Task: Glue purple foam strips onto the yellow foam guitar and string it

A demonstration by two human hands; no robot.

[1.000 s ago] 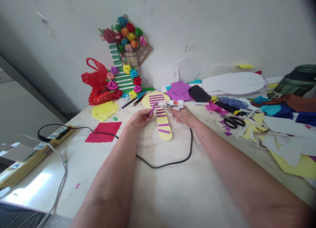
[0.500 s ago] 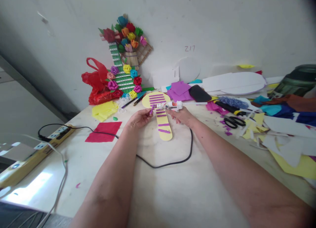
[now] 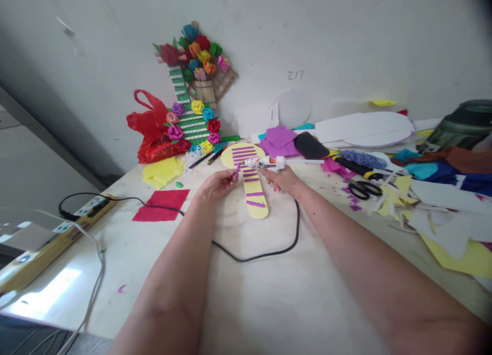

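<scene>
My left hand (image 3: 220,184) pinches a small purple strip (image 3: 236,171) beside a yellow cutout (image 3: 252,185). The cutout has a rounded top and a narrow lower part, and several purple strips lie across it. My right hand (image 3: 282,180) is closed around a white glue gun (image 3: 274,163), held above the cutout. The gun's nozzle points left, close to the purple strip's upper end; whether they touch is too small to tell. A white stick extends from the gun's rear.
Red paper (image 3: 161,205) and a power strip (image 3: 86,211) lie left. A black cord (image 3: 265,254) loops in front. Paper flowers (image 3: 194,119) and a red bag (image 3: 149,126) stand behind. Scissors (image 3: 365,190), a blue yarn bundle (image 3: 363,159) and paper scraps (image 3: 446,232) are at right.
The glue gun has shifted very slightly to the right. My left hand and the purple strip have hardly moved.
</scene>
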